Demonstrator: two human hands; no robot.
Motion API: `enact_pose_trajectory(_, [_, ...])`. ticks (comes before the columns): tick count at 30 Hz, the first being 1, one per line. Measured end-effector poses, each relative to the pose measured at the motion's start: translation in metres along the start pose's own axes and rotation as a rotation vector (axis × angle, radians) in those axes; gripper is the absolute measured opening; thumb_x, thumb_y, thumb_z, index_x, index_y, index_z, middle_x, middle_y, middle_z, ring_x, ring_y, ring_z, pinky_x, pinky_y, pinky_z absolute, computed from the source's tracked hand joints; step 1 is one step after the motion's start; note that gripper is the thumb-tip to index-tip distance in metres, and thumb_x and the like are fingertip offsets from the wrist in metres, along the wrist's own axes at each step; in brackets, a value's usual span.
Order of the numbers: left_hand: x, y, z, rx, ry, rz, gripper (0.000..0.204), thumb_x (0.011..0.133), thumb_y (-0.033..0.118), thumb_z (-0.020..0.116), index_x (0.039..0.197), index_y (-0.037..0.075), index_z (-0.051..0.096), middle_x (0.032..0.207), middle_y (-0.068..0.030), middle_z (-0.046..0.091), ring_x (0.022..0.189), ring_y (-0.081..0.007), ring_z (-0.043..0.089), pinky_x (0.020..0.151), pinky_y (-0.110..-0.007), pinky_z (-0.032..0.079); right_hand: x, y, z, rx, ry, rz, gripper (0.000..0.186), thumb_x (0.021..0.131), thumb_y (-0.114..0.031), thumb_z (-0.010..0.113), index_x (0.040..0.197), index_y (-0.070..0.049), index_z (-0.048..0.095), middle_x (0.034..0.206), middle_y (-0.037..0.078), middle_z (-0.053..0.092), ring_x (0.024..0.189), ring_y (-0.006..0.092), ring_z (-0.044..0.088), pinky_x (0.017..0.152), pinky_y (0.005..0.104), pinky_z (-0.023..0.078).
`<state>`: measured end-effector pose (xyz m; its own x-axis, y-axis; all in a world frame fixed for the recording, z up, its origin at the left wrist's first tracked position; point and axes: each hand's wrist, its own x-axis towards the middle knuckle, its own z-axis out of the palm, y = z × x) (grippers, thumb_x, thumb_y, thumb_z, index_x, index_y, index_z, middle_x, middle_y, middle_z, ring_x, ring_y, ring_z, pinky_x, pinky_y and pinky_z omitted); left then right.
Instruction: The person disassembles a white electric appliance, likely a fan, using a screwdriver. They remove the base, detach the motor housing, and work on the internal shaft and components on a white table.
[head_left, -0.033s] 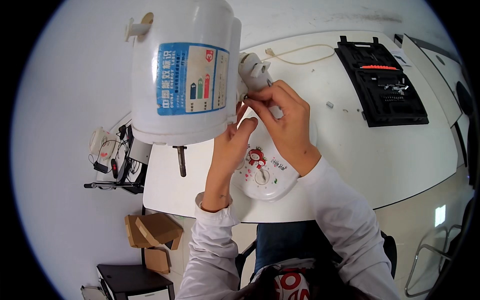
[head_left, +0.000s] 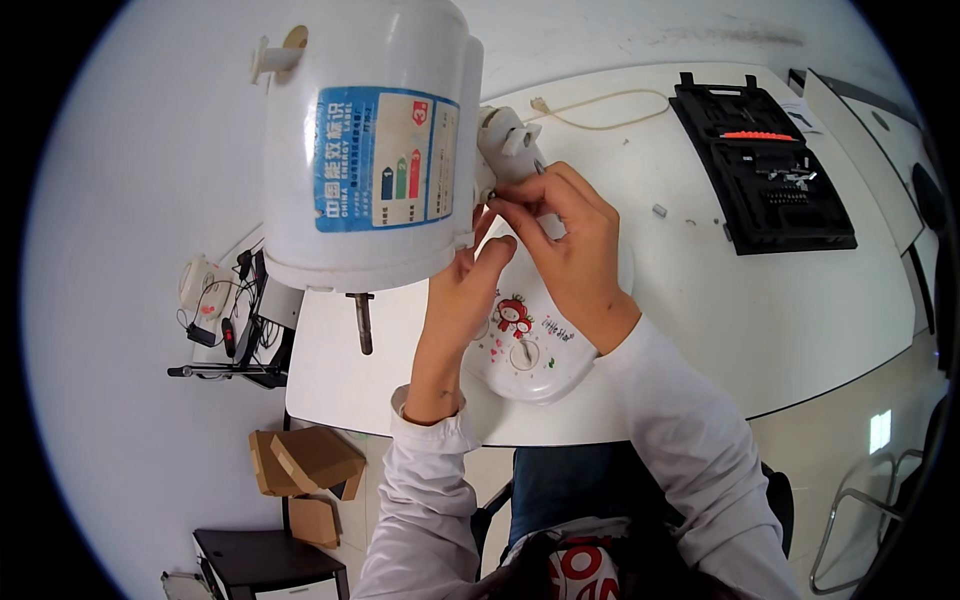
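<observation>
In the head view, the right hand [head_left: 585, 250] sets bent fingertips at the white joint [head_left: 508, 145], whether gripping I cannot tell; the left hand [head_left: 465, 295] has hidden fingers, its hold unclear; the white motor housing [head_left: 370, 150], up-left of it, looks stiff, slippery, probably heavy; best cradled underneath, clear of the shaft [head_left: 363, 325].

The housing [head_left: 380, 60] is white, its label [head_left: 385, 160] blue-and-cream, the base [head_left: 540, 285] white with a red cartoon [head_left: 514, 315].

Blue label [head_left: 385, 160] on white motor housing [head_left: 400, 50], lettering [head_left: 557, 330] on base [head_left: 572, 372] and shirt [head_left: 582, 572]
</observation>
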<state>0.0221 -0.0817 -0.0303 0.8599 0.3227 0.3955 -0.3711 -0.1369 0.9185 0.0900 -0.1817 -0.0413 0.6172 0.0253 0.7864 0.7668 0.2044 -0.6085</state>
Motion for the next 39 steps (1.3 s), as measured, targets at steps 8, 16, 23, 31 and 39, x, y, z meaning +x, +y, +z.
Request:
enact_pose_trajectory(8, [0.001,-0.002,0.000,-0.050,0.078,-0.021,0.041,0.082,0.002,0.060,0.122,-0.001,0.049,0.120,-0.0091,0.051,0.117,-0.0225,0.050,0.093,-0.033,0.043,-0.004,-0.001,-0.010,-0.025,-0.076,0.032,0.005,0.083,-0.004,0.062,0.087,-0.005,0.063,0.079,0.004,0.057,0.066,0.0191,0.063,0.056,0.0274,0.050])
enact_pose_trajectory(16, [0.001,-0.012,-0.003,0.025,0.298,0.152,0.045,0.083,-0.010,0.053,0.127,-0.002,0.043,0.117,-0.0115,0.054,0.104,-0.0201,0.058,0.098,-0.044,0.046,-0.007,-0.018,-0.042,-0.098,-0.284,0.190,0.005,0.091,-0.009,0.052,0.095,-0.005,0.052,0.084,0.007,0.064,0.060,0.0283,0.060,0.056,0.0334,0.047])
enact_pose_trajectory(23, [-0.001,-0.004,0.003,-0.050,0.321,0.178,0.051,0.081,-0.011,0.055,0.129,-0.001,0.040,0.117,-0.0126,0.054,0.102,-0.0210,0.058,0.096,-0.041,0.048,0.012,-0.025,-0.048,-0.451,-0.388,-0.058,0.013,0.086,-0.017,0.063,0.090,-0.005,0.060,0.067,0.004,0.061,0.054,0.0199,0.055,0.051,0.0292,0.043])
enact_pose_trajectory(31, [0.000,-0.007,0.006,-0.098,0.394,0.166,0.046,0.080,-0.011,0.058,0.123,-0.002,0.046,0.111,-0.0132,0.057,0.100,-0.0203,0.059,0.093,-0.035,0.049,0.010,-0.028,-0.043,-0.573,-0.259,-0.187,0.011,0.082,-0.019,0.065,0.086,-0.010,0.062,0.065,0.001,0.056,0.060,0.0184,0.056,0.050,0.0296,0.044])
enact_pose_trajectory(39, [0.000,-0.003,0.009,-0.065,0.420,0.177,0.050,0.080,-0.009,0.060,0.127,-0.001,0.044,0.115,-0.0126,0.056,0.103,-0.0206,0.057,0.092,-0.034,0.049,0.010,-0.031,-0.042,-0.644,-0.302,-0.203,0.008,0.078,-0.014,0.064,0.085,-0.010,0.060,0.066,0.000,0.055,0.061,0.0174,0.057,0.049,0.0290,0.045])
